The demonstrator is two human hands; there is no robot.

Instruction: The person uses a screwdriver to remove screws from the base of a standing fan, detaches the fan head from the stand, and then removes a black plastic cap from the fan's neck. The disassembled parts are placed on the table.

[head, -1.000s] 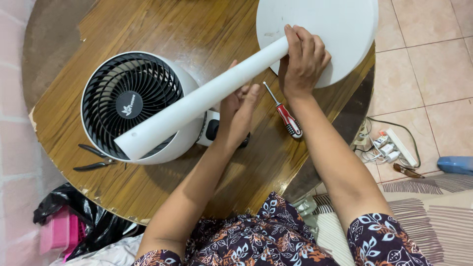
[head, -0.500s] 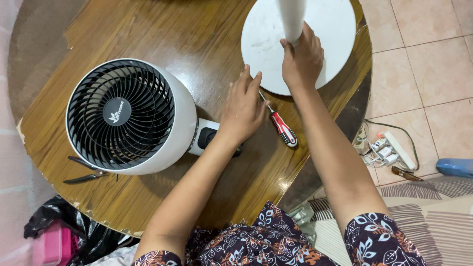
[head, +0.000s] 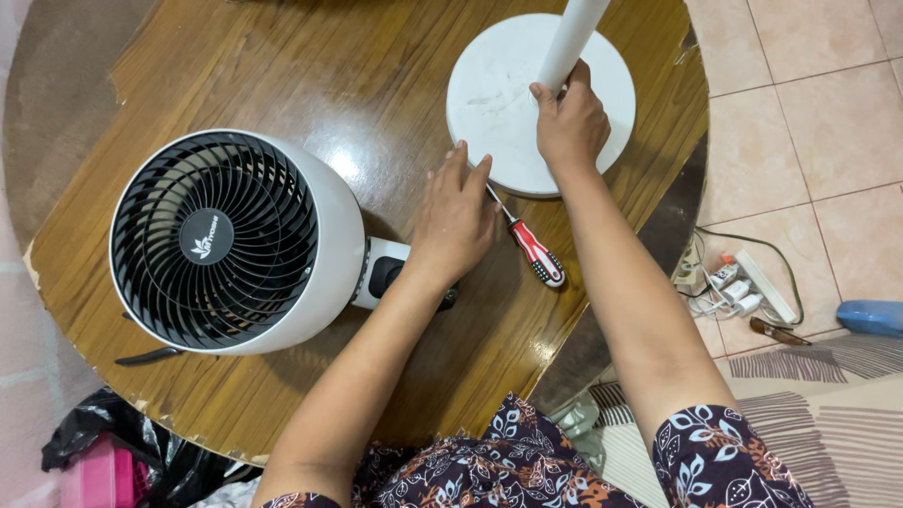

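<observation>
Risk here, head view: your right hand (head: 567, 125) is wrapped tight around the white pole (head: 570, 42) standing on the round base (head: 489, 103); left hand (head: 455, 214) lies flat, fingers open, empty, beside the screwdriver (head: 527, 243). Loosen that grip and the pole could tip toward the fan (head: 235, 243).

Both bare arms reach up from the bottom of the view toward twelve o'clock. The left hand (head: 454, 218) lies palm down with its fingers close together and straight, pointing to about one o'clock, and its arm slants down to seven o'clock. The right hand (head: 567, 127) is curled into a tight fist with the knuckles up, sitting at about two o'clock from the left hand, and its arm runs down to five o'clock.
</observation>
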